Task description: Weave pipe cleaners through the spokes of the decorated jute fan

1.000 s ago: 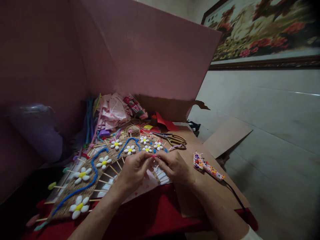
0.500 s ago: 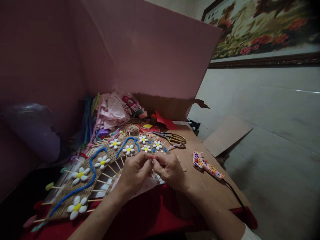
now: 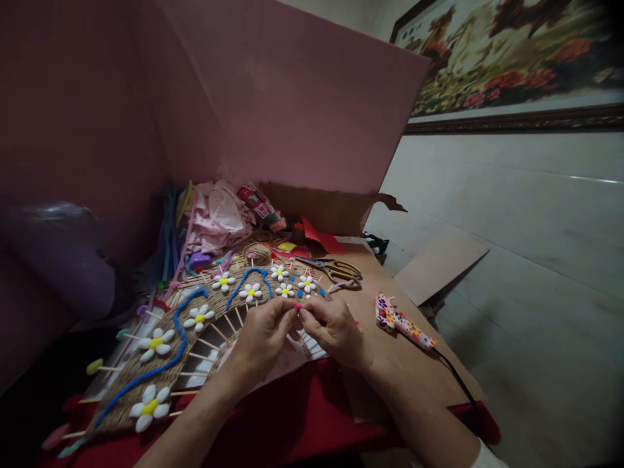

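Observation:
Between the fingertips of both hands is a small pinkish-red piece (image 3: 299,306), too small to tell what it is. My left hand (image 3: 267,331) is closed in a pinch on its left side. My right hand (image 3: 332,328) pinches it from the right. Under and behind the hands lies a curved twine-wound craft piece (image 3: 168,328) with thin wooden sticks along its edges. White flowers with yellow centres, such as the flower (image 3: 149,407), sit on it beside a wavy blue strip (image 3: 182,338). The hands hide part of its right end.
Gold-handled scissors (image 3: 344,270) lie behind the right hand. A flower-patterned glue gun (image 3: 402,323) with a black cord rests on the cardboard (image 3: 390,370) at right. Red paper (image 3: 322,237), a twine roll (image 3: 257,252) and pink cloth (image 3: 219,214) sit at the back.
Both hands stay nearly in place, with the fingers shifting slightly around the small pinkish-red piece. The view has moved a little.

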The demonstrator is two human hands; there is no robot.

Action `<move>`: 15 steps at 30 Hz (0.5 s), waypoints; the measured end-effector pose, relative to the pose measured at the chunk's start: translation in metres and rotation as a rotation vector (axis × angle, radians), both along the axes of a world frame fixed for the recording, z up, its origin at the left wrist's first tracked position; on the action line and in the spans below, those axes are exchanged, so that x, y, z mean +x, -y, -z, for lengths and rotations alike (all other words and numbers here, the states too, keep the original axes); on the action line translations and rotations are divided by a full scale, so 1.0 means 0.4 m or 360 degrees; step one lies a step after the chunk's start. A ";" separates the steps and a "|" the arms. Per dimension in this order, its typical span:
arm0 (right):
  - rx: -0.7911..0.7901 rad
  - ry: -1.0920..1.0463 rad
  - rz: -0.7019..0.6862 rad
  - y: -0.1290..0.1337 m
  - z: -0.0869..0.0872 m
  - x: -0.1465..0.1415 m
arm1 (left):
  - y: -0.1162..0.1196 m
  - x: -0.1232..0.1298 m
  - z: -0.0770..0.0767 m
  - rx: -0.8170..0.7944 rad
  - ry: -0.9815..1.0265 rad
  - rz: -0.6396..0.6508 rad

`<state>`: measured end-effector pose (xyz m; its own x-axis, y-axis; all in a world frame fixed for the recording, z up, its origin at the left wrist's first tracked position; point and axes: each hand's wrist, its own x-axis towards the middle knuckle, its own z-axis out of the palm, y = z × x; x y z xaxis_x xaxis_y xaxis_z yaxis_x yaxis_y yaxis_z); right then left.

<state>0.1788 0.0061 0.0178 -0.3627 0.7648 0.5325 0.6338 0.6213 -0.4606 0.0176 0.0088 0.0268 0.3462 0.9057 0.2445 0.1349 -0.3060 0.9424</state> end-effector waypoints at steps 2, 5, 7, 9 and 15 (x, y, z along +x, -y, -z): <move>-0.0007 0.0024 -0.0025 0.001 -0.008 0.004 | -0.001 -0.001 0.000 -0.0023 -0.0031 0.0009; -0.0080 0.0063 -0.0084 0.000 -0.024 0.013 | 0.000 -0.002 0.001 -0.0013 -0.0085 0.0036; -0.0157 0.0081 -0.0145 -0.002 -0.034 0.017 | 0.002 -0.002 0.002 -0.0001 -0.0092 0.0062; -0.0200 0.0083 -0.0192 -0.006 -0.038 0.019 | 0.006 0.000 0.003 -0.0010 -0.0080 0.0055; -0.0215 -0.0011 -0.0217 -0.016 -0.028 0.017 | 0.013 0.012 -0.002 -0.0244 0.0177 0.0003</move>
